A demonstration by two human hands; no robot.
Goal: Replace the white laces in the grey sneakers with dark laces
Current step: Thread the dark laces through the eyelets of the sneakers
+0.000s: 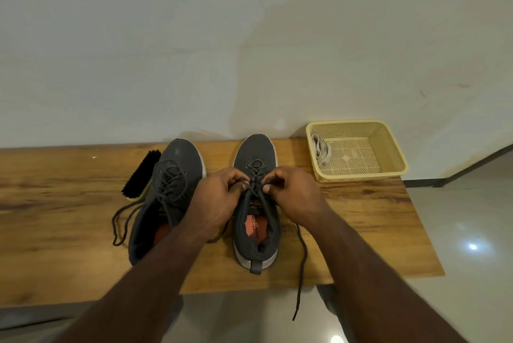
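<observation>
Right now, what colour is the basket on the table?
Pale yellow basket, perforated mesh walls, seen in the head view, the only one.

Brush [142, 174] left of 2 sneakers [169, 198] on table [55, 203]; basket [358, 126] w/ laces [322, 149] at right.

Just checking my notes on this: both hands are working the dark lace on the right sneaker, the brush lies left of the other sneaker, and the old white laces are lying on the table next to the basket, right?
Not quite. The head view shows the white laces lying inside the yellow basket, not on the table beside it. The rest holds: left hand and right hand pinch the dark lace on the right sneaker, and the brush lies left of the other sneaker.
</observation>
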